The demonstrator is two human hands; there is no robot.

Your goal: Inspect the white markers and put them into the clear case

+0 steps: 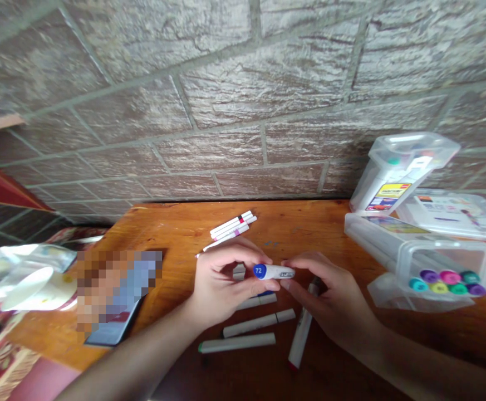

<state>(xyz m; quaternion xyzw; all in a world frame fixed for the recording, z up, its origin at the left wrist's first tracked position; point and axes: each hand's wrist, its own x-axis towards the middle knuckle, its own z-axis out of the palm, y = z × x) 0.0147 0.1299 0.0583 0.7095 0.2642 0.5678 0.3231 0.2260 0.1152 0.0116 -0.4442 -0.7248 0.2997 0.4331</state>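
Between both hands, above the wooden table, is a white marker (278, 272) with a blue end marked 72. The thumb and fingers of my left hand (221, 278) pinch it near the blue end. My right hand (330, 289) has thumb and fingertips closed at its other end. Below them lie several white markers, among them a green-ended marker (238, 343), a marker with a dark end (259, 323) and a red-ended marker (301, 334) partly under my right hand. Another marker (259, 301) is partly hidden by my left hand.
Thin white pens (230, 228) lie farther back. At right, a clear case (447, 267) of colored markers lies on its side, near an upright clear container (393, 178) and a flat plastic lid or case (455, 214). A phone (117, 317) and paper cup (38, 289) are left; a brick-patterned wall (243, 111) stands behind.
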